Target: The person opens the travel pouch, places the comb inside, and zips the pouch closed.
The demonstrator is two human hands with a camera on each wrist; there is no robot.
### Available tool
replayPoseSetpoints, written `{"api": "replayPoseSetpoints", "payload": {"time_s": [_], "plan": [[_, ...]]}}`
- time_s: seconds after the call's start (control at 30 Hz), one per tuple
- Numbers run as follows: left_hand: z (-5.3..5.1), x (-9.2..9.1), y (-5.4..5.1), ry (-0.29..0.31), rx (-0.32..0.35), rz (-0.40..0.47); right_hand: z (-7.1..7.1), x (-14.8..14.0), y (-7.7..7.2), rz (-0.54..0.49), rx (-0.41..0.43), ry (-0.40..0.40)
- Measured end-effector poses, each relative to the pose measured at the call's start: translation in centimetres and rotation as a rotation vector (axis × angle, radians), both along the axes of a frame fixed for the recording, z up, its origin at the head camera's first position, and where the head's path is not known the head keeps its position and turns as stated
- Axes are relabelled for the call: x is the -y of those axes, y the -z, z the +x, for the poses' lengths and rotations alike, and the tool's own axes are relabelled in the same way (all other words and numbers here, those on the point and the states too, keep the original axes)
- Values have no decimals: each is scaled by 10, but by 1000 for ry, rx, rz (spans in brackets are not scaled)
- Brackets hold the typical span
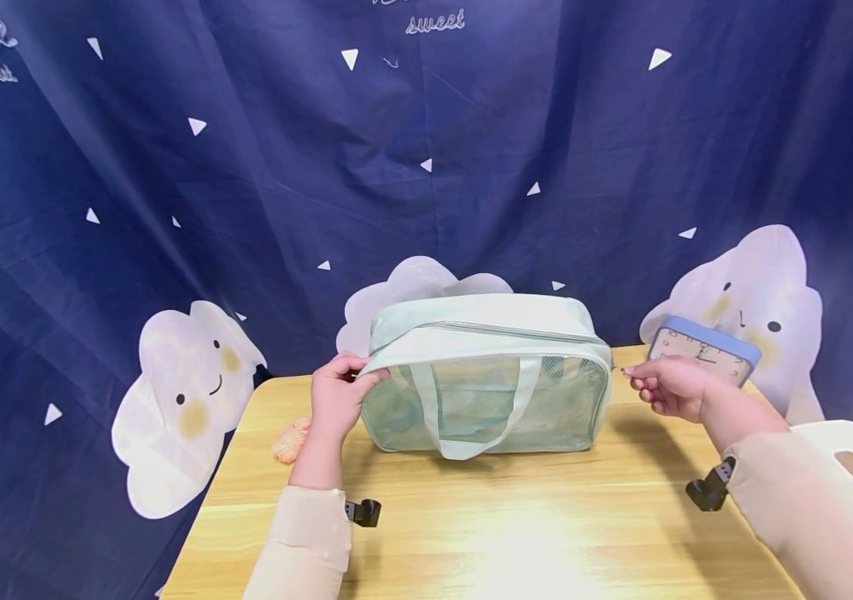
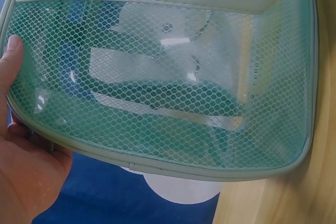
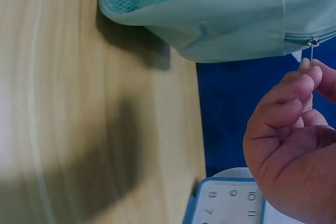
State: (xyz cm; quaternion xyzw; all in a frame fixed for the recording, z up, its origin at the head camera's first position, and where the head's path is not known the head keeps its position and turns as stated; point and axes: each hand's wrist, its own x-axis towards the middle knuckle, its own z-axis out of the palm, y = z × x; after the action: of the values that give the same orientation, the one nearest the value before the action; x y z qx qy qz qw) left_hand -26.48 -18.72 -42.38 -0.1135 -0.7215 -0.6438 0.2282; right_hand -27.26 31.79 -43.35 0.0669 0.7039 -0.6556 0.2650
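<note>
A pale green see-through zip bag (image 1: 482,312) with mesh-patterned sides stands upright on the wooden table (image 1: 441,517). Its fabric handle (image 1: 437,408) hangs down the front panel. My left hand (image 1: 336,396) grips the bag's upper left corner, with the thumb on the front side, as the left wrist view also shows. At the opposite end, my right hand (image 1: 674,387) pinches the small metal zipper pull (image 3: 312,55) between thumb and fingertips. The slider sits at the bag's right end on the zipper (image 1: 509,331), which runs along the top.
A blue-framed clock (image 1: 745,346) stands behind my right hand at the table's back right. An orange and white ridged object (image 1: 291,442) lies left of my left wrist. On the right is a white item with a slot (image 1: 831,437). A dark blue curtain (image 1: 426,208) hangs behind.
</note>
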Motion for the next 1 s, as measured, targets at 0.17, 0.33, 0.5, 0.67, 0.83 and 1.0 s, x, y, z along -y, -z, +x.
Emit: {"api": "replayPoseSetpoints", "payload": {"time_s": [0.17,0.33,0.5,0.67,0.83,1.0], "plan": [[-2,1,-1,-4,-16,-5,2,0,9,-9,5,16],[-5,3,0,-23,-18,-8,4,0,16,-11,9,11],[-9,3,0,-36,-31,-2,6,0,19,-7,0,14],[-11,2,0,-39,-34,11,5,-2,21,6,-13,15],[-10,0,0,-27,-27,27,7,-3,23,26,-23,-4],[-11,0,1,-38,-16,43,10,-2,26,28,-13,-16]]}}
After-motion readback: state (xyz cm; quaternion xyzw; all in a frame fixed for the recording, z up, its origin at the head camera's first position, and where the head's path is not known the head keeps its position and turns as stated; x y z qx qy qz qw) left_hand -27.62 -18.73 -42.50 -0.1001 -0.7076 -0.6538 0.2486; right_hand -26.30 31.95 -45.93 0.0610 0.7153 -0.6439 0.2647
